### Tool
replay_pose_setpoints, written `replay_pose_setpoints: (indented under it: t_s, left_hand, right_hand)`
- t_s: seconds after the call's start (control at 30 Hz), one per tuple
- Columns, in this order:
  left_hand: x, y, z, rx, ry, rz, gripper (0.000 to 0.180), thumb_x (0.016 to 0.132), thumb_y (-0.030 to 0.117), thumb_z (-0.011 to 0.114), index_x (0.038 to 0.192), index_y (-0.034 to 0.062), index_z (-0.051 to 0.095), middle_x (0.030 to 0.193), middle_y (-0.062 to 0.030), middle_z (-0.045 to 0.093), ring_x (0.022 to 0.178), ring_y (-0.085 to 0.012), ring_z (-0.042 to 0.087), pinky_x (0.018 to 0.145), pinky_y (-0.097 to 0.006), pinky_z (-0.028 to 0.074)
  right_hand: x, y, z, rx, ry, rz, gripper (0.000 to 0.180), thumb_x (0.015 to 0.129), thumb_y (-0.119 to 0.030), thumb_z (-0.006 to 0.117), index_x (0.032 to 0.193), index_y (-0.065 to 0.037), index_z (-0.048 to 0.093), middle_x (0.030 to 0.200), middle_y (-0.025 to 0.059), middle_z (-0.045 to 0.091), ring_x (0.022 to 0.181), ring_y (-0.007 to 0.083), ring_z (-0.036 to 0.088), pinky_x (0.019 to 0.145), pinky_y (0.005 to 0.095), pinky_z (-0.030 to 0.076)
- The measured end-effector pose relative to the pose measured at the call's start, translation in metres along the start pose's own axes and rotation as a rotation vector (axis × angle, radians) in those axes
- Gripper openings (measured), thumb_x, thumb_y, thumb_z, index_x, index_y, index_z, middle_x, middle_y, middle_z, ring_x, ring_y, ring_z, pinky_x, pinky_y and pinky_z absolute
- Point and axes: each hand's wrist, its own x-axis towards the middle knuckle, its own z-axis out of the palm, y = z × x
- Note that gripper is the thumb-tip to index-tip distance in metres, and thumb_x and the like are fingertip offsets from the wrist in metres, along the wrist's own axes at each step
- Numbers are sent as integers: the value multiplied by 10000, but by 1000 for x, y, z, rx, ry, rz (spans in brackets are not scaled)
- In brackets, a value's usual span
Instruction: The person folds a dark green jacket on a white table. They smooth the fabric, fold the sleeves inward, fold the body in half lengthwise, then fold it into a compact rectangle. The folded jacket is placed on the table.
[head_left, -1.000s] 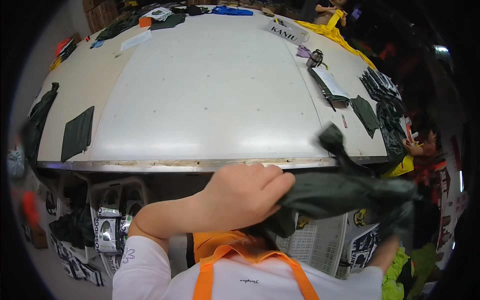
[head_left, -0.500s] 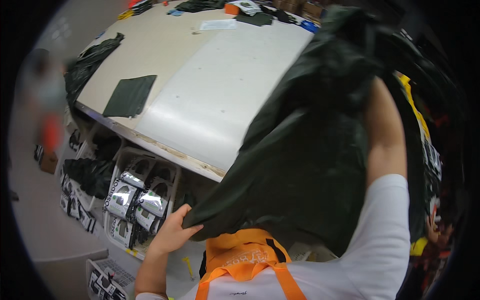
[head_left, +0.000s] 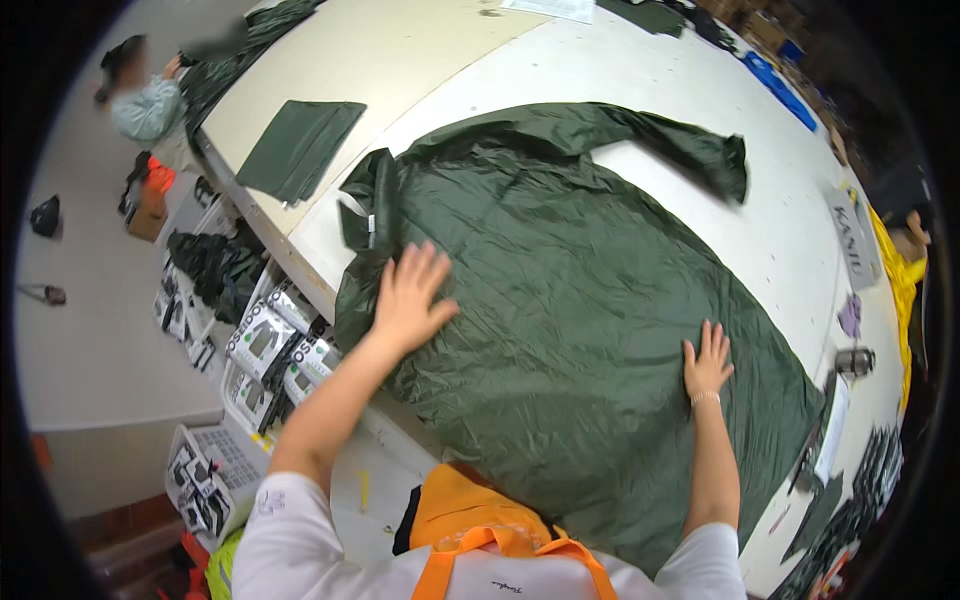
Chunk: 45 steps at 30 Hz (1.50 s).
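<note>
Left hand (head_left: 408,305) — spread wide, palm-down over green garment (head_left: 560,290) | right hand (head_left: 708,368) — likewise, neither gripping | garment lies across white table (head_left: 660,80)

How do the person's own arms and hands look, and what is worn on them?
Both the left hand and the right hand are without gloves. The left sleeve and right sleeve are short and white; the left has a small outlined motif. A thin, pale bracelet circles the right wrist.
</note>
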Motion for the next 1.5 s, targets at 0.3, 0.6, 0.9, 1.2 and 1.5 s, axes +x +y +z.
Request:
replay_pose_setpoints:
  t_s: [0.3, 0.6, 0.9, 1.2, 1.5]
  left_hand:
    - [94, -111, 15, 59, 291, -294, 467, 854, 350, 596, 1197, 42, 526, 1173, -134, 560, 1117, -308, 499, 956, -418, 370]
    - [299, -43, 33, -54, 197, -293, 645, 869, 486, 531, 1303, 15, 447, 1268, -152, 518, 1210, -299, 451, 1017, -412, 326]
    - [442, -48, 65, -446, 74, -525, 543, 802, 380, 655, 1201, 38, 517, 1123, -192, 610, 1048, -317, 586, 862, -398, 460]
    - [345, -44, 85, -18, 433, -23, 563, 859, 350, 597, 1322, 74, 438, 1364, -154, 424, 1287, -311, 357, 1066, -505, 211]
    - [-17, -97, 19, 259, -62, -362, 702, 824, 346, 597, 1429, 131, 315, 1504, -103, 247, 1383, -334, 204, 1097, -542, 123]
  right_hand:
    - [12, 24, 27, 12, 278, -167, 505, 916, -360, 497, 1392, -220, 400, 1462, 24, 339, 1346, 272, 285, 1069, 523, 200]
    - [152, 146, -17, -22, 336, 115, 335, 878, -144, 570, 1203, -69, 554, 1187, 149, 553, 1072, 330, 534, 927, 383, 421]
    - [164, 154, -47, 272, 76, -29, 101, 907, -106, 526, 910, -5, 518, 842, 155, 582, 827, 325, 562, 781, 378, 438]
    - [125, 113, -33, -61, 607, -149, 437, 862, -104, 597, 1266, -13, 459, 1293, 186, 470, 1172, 354, 450, 972, 420, 353]
    - [-160, -19, 11, 169, -115, -50, 659, 887, -364, 486, 1434, -58, 279, 1504, 220, 167, 1393, 421, 102, 1096, 564, 77]
